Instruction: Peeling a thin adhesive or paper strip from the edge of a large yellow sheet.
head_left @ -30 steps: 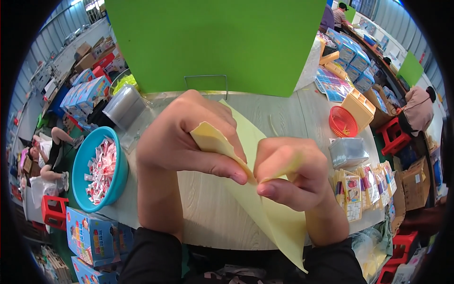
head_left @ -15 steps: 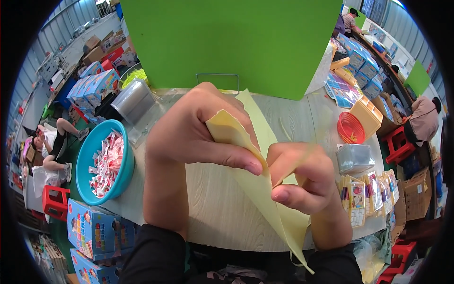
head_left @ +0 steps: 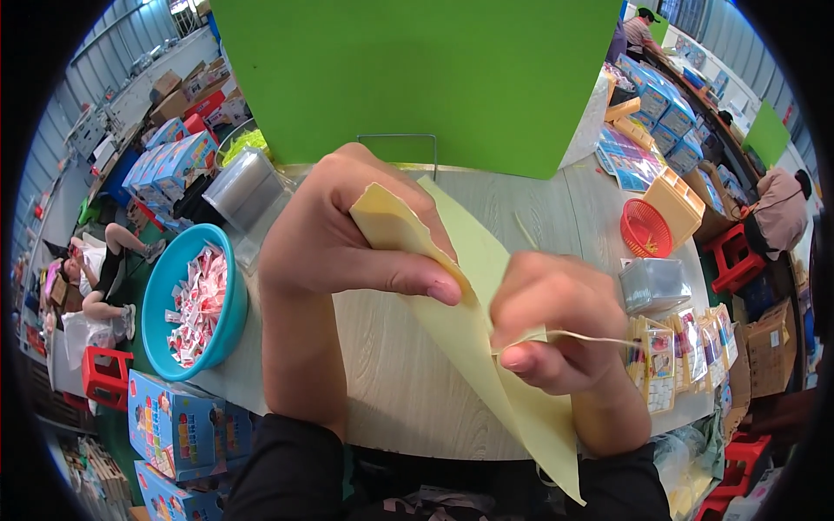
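I see a pale wood-grain worktop [head_left: 391, 382] with a tall green panel [head_left: 413, 78] standing along its far edge. At its left edge sits a turquoise basin [head_left: 234, 304] of small red-and-white packets [head_left: 198, 308], with blue printed boxes [head_left: 178, 425] beyond the near left corner. Along the right edge I have a red basket [head_left: 647, 227] against a pale orange crate [head_left: 676, 204], then clear plastic boxes [head_left: 653, 286], then bagged sets [head_left: 656, 365] toward the near right corner. Farther right, a person [head_left: 777, 208] sits by a red stool [head_left: 737, 260].

Against half a second ago, the right hand [head_left: 556, 321] has turned, and a thin strip [head_left: 595, 337] — only a blur above that hand then — now juts out to the right past it. The left hand [head_left: 369, 234] has kept much the same grip.

The yellow sheet [head_left: 469, 339] is held up over the middle of the worktop, its long axis slanting from far left to near right; its lower tip points toward me, past the near edge. My left hand clamps it between thumb and curled fingers, a ragged edge standing above the thumb. The right pinches the strip between thumb and forefinger at the sheet's edge — I can't tell what its hidden fingers touch.
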Available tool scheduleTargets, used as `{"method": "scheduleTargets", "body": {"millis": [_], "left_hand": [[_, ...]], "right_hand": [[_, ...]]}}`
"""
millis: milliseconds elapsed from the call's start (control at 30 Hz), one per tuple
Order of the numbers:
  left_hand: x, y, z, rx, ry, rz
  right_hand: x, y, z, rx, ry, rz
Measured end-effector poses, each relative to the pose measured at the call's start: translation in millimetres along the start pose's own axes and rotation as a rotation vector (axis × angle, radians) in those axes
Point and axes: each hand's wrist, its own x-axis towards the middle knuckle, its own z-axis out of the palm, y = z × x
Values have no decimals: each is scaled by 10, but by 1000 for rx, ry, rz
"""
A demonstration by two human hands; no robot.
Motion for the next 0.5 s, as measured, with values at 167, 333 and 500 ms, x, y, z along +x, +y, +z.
{"method": "scheduleTargets", "body": {"millis": [167,333,500], "left_hand": [[4,-9,3,19,33,26],[-24,-25,-12,22,39,18],[-27,-12,-26,-19,69,3]], "right_hand": [[10,4,2,239,-75,151],[16,3,-10,265,-116,195],[-5,5,21,212,-13,73]]}}
